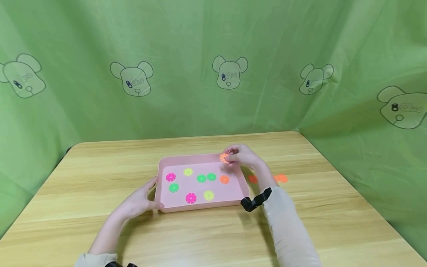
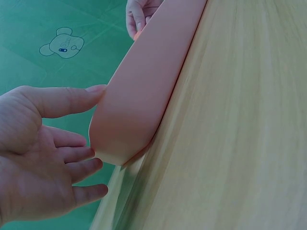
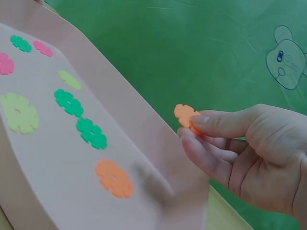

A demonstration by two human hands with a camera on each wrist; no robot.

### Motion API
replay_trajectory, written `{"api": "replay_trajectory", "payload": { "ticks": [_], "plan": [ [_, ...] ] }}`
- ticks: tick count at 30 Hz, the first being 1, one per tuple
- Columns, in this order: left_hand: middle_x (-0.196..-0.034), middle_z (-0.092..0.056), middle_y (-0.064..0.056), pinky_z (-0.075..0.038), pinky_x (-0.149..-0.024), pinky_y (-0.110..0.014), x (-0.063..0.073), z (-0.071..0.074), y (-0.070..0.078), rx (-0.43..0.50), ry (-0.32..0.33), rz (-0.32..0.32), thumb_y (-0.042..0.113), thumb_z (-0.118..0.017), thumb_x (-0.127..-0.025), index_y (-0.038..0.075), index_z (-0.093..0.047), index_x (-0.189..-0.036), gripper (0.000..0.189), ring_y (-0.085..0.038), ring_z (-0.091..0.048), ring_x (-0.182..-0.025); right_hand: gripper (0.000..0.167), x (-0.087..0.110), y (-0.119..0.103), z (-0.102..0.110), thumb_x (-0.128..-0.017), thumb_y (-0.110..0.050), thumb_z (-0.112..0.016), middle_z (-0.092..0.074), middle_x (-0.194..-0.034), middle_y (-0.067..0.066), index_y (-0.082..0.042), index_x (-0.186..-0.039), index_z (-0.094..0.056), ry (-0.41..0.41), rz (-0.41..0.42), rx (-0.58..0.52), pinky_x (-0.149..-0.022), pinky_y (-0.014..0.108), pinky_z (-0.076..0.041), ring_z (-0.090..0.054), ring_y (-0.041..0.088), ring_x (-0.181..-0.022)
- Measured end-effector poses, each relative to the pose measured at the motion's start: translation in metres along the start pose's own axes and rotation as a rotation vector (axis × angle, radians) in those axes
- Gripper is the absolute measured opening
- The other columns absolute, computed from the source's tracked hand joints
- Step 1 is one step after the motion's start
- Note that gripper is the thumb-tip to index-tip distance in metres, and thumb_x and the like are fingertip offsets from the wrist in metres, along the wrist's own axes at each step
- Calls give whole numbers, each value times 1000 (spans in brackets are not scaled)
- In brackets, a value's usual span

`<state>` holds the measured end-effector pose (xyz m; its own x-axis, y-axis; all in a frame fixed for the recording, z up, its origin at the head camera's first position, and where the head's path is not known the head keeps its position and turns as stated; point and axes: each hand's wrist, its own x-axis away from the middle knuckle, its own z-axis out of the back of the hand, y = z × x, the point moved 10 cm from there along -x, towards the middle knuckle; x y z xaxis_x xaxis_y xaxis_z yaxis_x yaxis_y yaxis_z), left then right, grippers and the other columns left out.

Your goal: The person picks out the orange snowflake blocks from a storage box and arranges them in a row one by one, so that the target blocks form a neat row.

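Note:
A shallow pink tray [image 1: 203,207] lies on the table, holding several flower-shaped plastic discs in pink, green, yellow and orange. Between thumb and fingers, my right hand [image 1: 245,155] pinches an orange flower disc [image 3: 183,114] over the tray's far right corner. Inside the tray below it lies another orange disc [image 3: 113,178], next to two green ones. My left hand [image 1: 138,202] is at the tray's left end, its thumb touching the front left corner. In the left wrist view, its fingers [image 2: 84,168] are extended and spread beside the tray's outer wall.
More orange discs [image 1: 281,178] lie on the wooden table [image 1: 200,237] to the right of the tray, partly hidden by the right forearm. Green curtains [image 1: 186,111] with mouse-head drawings hang behind and along the sides of the table.

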<state>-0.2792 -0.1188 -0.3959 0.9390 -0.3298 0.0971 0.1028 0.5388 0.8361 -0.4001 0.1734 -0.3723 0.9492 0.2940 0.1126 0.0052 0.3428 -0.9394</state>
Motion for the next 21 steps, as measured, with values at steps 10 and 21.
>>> {"api": "replay_trajectory", "payload": {
  "ticks": [10,21],
  "plan": [
    [-150,-18,-23,-11,-106,-60,0,0,0,13,-1,-3,12,-76,-71,-1,-17,-147,96,-41,-13,-136,39,14,8,30,-85,12,-53,-54,-91,12,18,-122,-43,2,18,-112,-79,35,-54,-63,15,-75],
    [-149,-19,-24,-11,-106,-60,0,0,0,9,2,-12,11,-75,-71,-1,-17,-146,96,-41,-14,-136,40,35,22,69,-87,9,-53,-59,-90,6,18,-124,-40,36,28,-109,-83,36,-52,-64,13,-78]
  ]
}}
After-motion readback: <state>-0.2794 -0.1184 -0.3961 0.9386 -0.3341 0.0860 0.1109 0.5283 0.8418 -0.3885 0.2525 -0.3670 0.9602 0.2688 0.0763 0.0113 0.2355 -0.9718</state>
